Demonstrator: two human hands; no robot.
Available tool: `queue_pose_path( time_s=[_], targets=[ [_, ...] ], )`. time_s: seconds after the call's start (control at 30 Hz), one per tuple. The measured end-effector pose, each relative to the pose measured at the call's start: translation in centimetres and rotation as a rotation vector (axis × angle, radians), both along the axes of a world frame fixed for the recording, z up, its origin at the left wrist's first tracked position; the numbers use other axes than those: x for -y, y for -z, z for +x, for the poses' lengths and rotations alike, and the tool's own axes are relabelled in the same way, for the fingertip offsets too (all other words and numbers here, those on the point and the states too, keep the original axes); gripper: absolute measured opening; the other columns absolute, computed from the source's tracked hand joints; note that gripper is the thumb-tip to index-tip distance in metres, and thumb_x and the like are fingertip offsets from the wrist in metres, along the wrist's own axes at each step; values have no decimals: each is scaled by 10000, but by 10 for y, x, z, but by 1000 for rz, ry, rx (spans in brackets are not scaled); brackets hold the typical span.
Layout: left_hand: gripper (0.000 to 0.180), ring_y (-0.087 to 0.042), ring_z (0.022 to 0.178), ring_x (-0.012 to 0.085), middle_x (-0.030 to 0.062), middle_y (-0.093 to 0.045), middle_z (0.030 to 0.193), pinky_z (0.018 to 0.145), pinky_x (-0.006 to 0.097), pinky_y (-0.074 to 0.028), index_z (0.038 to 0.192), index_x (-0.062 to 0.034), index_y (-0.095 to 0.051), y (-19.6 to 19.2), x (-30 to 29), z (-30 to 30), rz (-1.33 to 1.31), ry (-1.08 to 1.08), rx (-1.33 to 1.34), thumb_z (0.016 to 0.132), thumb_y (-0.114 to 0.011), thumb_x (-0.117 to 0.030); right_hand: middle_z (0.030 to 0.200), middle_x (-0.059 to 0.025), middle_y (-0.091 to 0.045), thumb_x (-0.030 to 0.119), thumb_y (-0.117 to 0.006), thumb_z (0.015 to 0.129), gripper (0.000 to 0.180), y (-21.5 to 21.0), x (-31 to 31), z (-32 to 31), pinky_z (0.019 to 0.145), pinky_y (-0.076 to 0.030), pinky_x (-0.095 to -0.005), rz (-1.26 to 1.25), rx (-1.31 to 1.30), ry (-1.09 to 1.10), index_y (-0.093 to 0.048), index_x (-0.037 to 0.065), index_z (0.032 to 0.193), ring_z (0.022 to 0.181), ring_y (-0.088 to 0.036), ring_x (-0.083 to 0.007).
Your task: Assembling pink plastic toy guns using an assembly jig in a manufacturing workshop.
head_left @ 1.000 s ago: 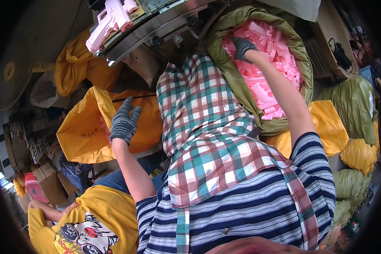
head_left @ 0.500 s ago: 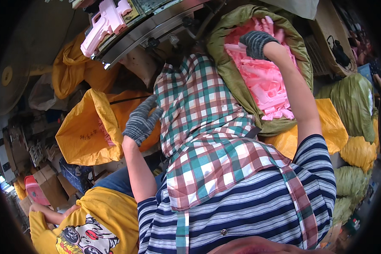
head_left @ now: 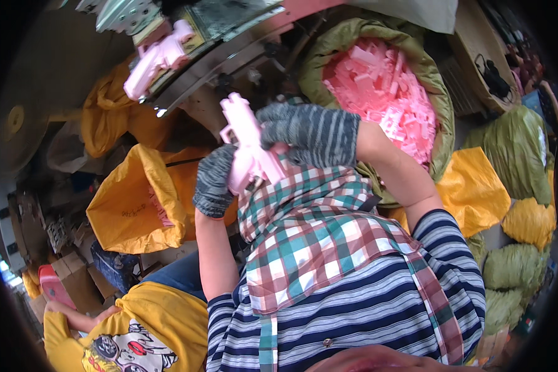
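Observation:
In front of my apron, both gloved hands hold a pink plastic toy pistol (head_left: 243, 124), tilted with its narrow end pointing up. My left hand (head_left: 214, 181) is closed around its lower left part. From the other side, my right hand (head_left: 313, 134) grips its right edge; some of its fingertips are hidden. Another pink toy pistol (head_left: 159, 60) lies on a holder at the machine's edge, up and left of my hands. Right of my right hand, an olive-green sack (head_left: 441, 133) stands open, heaped with pink plastic pieces (head_left: 378, 80).
A metal machine bench (head_left: 211, 71) runs along the far side. An open yellow sack (head_left: 127, 214) with a few pink pieces stands at the left. A person in a yellow shirt (head_left: 180, 310) sits at lower left. Several green and yellow sacks (head_left: 508, 149) line the right.
My right hand has come from the green sack to the middle. My left hand has risen slightly and closed. A toy pistol is now between both hands.

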State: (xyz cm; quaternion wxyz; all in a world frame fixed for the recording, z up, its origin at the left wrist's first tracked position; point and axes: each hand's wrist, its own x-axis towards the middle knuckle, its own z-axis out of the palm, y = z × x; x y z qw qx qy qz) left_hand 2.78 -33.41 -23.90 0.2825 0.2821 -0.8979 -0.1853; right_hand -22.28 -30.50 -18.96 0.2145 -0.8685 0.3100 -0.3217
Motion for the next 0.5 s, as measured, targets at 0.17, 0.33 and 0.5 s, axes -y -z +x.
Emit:
queue_pose_path(
  time_s=[0.17, 0.33, 0.5],
  targets=[
    [229, -606, 820, 270, 121, -618, 937, 761, 331, -481, 1042, -14, -569, -48, 2, -9, 751, -392, -708, 820, -521, 12, 1049, -147, -547, 91, -700, 674, 357, -22, 9, -16, 797, -468, -352, -69, 191, 65, -568, 51, 1003, 940, -546, -321],
    [389, -520, 1048, 296, 190, -543, 1127, 923, 374, -393, 1186, -2, -492, -93, 83, -5, -653, -591, -253, 836, -569, -153, 1173, -101, -538, 48, -738, 657, 500, -40, 13, -41, 945, -401, -336, 94, 339, 212, -554, 54, 1123, 1105, -502, -219],
    [607, -490, 1079, 357, 196, -507, 1175, 930, 411, -375, 1271, -135, -435, -151, 123, -13, -99, -545, 572, 788, -570, -474, 1131, -76, -571, 131, -745, 667, 517, -40, 22, -28, 923, -421, -328, 168, 395, 382, -552, 104, 1145, 1046, -537, -197]
  ],
)
